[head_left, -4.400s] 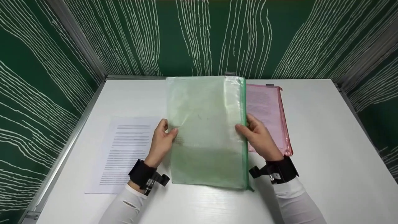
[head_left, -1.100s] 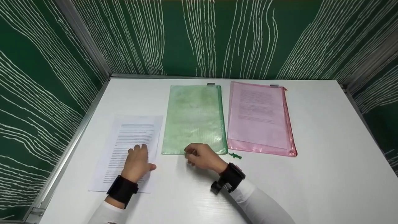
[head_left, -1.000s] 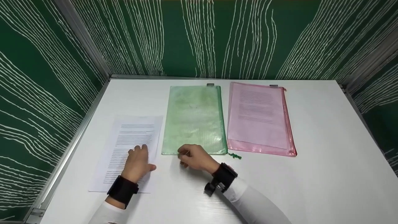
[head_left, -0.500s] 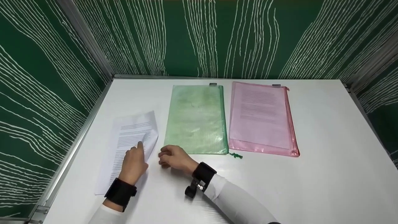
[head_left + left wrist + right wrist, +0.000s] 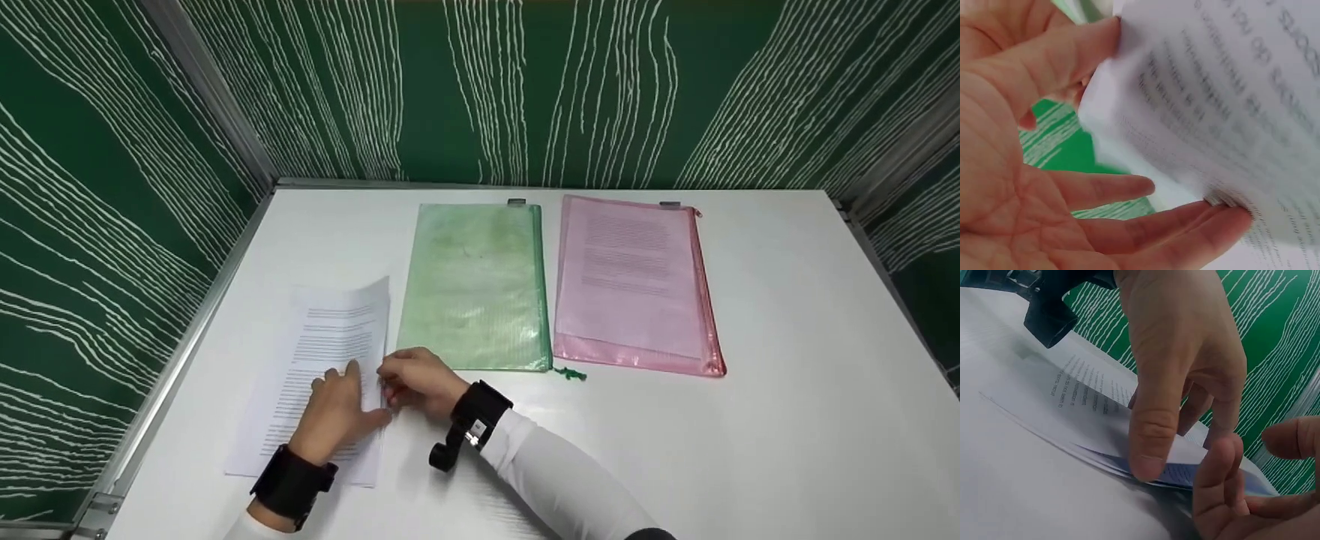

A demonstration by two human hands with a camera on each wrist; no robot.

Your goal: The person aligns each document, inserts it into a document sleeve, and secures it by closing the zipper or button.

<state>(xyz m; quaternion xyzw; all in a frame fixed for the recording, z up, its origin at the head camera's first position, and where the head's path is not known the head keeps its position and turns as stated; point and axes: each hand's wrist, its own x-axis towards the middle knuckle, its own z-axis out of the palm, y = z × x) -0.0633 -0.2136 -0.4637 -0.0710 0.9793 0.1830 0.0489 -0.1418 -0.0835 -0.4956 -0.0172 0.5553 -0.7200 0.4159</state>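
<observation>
Several printed sheets (image 5: 322,341) lie at the left of the white table, their upper right corner lifted. My left hand (image 5: 334,416) rests on them with its fingers spread over the text. Its thumb (image 5: 1095,42) reaches the sheets' right edge in the left wrist view. My right hand (image 5: 424,379) is at that same edge, its bent fingers (image 5: 1219,478) touching the side of the stack in the right wrist view. Between some layers of the stack a gap shows there. The far side of the stack is hidden by the hands.
A green zip pouch (image 5: 476,289) lies right of the sheets, with a green tassel (image 5: 570,373) at its near corner. Farther right is a pink zip pouch (image 5: 637,289) with a printed page inside. Green walls with white lines (image 5: 480,90) stand behind and beside the table (image 5: 675,465).
The green pouch, held up earlier, now lies on the table. My right hand has moved left to the sheets' edge. The left hand shifted the sheets, and their right edge bent up.
</observation>
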